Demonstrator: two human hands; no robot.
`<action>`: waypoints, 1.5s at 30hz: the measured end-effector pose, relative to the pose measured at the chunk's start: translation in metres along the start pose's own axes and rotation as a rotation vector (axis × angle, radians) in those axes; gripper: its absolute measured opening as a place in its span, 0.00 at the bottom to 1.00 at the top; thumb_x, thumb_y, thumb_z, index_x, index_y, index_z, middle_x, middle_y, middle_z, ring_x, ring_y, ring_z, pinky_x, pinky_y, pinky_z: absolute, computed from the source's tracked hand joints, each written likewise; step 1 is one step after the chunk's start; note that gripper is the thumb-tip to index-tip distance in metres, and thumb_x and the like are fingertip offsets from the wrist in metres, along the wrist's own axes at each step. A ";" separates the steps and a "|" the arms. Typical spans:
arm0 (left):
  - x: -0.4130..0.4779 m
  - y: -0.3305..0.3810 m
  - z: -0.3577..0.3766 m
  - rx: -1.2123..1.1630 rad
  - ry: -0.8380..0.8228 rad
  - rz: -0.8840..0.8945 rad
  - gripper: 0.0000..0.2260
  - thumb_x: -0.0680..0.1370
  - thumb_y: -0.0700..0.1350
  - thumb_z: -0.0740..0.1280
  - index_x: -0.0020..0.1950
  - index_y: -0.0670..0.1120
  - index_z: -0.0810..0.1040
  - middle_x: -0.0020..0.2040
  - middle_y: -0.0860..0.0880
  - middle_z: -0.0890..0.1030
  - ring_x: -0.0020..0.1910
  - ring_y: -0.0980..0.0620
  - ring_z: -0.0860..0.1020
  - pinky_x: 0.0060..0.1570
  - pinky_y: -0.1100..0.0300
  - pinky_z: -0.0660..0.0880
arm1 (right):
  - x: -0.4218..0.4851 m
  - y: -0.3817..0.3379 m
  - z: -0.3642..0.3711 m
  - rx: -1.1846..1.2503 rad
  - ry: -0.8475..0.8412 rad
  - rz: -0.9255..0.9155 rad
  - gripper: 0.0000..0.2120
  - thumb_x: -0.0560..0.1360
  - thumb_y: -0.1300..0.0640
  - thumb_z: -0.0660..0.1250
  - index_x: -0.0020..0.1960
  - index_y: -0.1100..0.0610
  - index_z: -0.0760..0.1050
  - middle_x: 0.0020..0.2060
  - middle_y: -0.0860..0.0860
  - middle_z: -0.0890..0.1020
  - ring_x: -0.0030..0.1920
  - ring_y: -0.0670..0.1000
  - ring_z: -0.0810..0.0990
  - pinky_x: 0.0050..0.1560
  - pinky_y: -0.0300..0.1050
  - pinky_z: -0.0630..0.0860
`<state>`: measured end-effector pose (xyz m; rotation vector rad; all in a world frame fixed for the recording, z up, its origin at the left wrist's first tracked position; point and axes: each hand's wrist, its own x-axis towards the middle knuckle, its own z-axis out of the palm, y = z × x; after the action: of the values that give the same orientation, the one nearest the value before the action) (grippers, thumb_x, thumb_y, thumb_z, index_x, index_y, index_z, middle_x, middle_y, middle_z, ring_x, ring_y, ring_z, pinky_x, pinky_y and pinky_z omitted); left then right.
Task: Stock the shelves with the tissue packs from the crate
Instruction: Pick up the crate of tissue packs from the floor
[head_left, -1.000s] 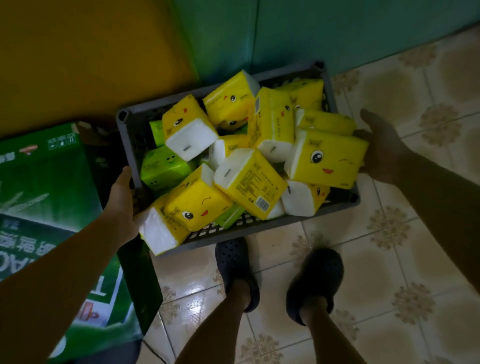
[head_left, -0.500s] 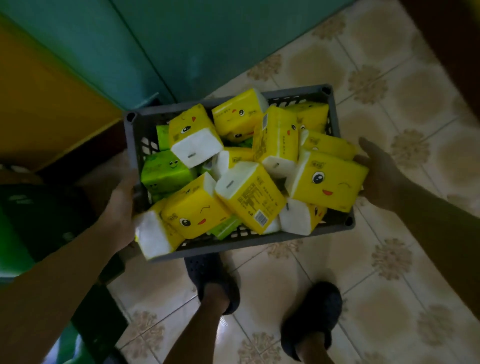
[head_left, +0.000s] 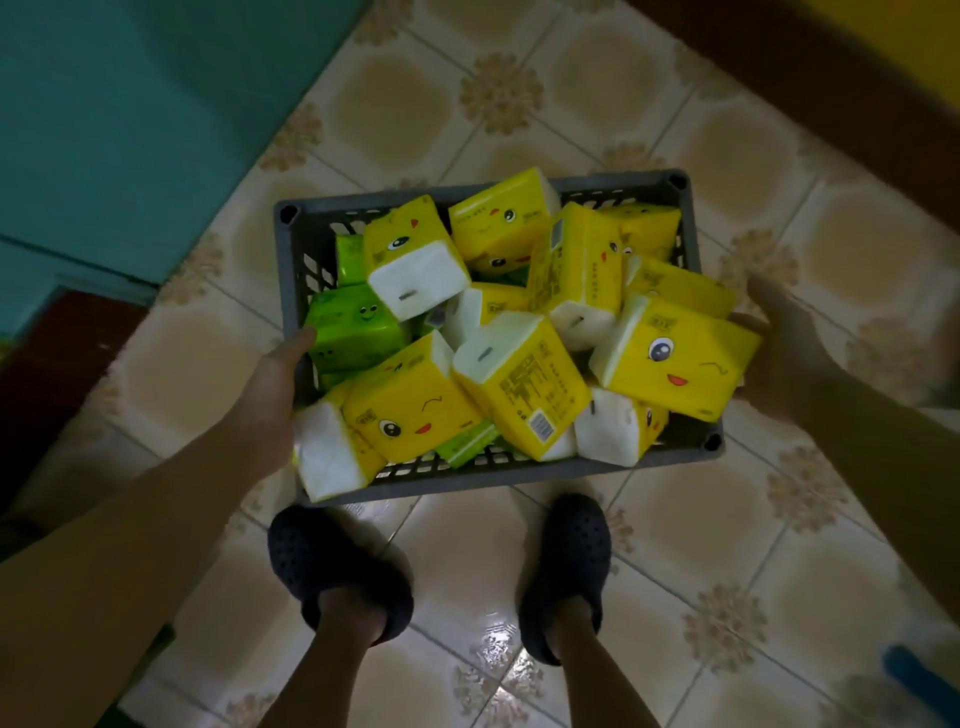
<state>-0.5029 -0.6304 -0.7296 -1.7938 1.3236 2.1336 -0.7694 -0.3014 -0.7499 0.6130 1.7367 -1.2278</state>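
A grey slatted crate (head_left: 294, 249) hangs above the tiled floor, carried between both hands. It is piled with several yellow tissue packs (head_left: 675, 358) printed with cartoon faces, plus green packs (head_left: 358, 322) on its left side. My left hand (head_left: 272, 384) grips the crate's left wall, thumb over the rim. My right hand (head_left: 784, 343) holds the right wall, its fingers hidden behind a yellow pack. One pack (head_left: 332, 457) leans over the near left corner.
My two feet in dark clogs (head_left: 337, 571) stand on patterned beige tiles (head_left: 649, 93) just below the crate. A teal wall (head_left: 130, 114) runs along the left, a dark brown and yellow surface (head_left: 857, 88) along the upper right.
I have turned right while carrying the crate. The green carton and yellow wall on the left have left the view; open tiled floor now lies ahead. Both hands keep their hold.
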 end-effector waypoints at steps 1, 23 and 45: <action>-0.007 0.001 0.020 0.032 -0.051 -0.005 0.09 0.82 0.50 0.59 0.51 0.48 0.76 0.27 0.54 0.81 0.23 0.59 0.79 0.20 0.68 0.71 | -0.001 0.003 -0.017 0.001 0.008 0.004 0.40 0.66 0.26 0.62 0.67 0.53 0.71 0.60 0.53 0.79 0.59 0.59 0.77 0.67 0.61 0.65; -0.040 -0.080 0.374 0.401 -0.369 -0.109 0.11 0.81 0.47 0.62 0.58 0.44 0.78 0.44 0.50 0.85 0.43 0.51 0.82 0.43 0.59 0.77 | -0.027 0.112 -0.378 0.596 0.414 0.113 0.33 0.72 0.29 0.57 0.57 0.54 0.79 0.53 0.58 0.83 0.54 0.61 0.80 0.66 0.63 0.69; -0.016 -0.181 0.431 0.561 -0.314 -0.270 0.42 0.49 0.64 0.80 0.62 0.56 0.78 0.57 0.46 0.83 0.52 0.38 0.82 0.54 0.38 0.77 | -0.075 0.198 -0.415 0.987 0.740 -0.044 0.26 0.78 0.36 0.54 0.70 0.48 0.69 0.59 0.49 0.74 0.57 0.50 0.74 0.57 0.50 0.68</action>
<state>-0.7366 -0.2395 -0.8367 -1.2704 1.3296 1.6047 -0.7354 0.1633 -0.7340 1.7844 1.5837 -2.0544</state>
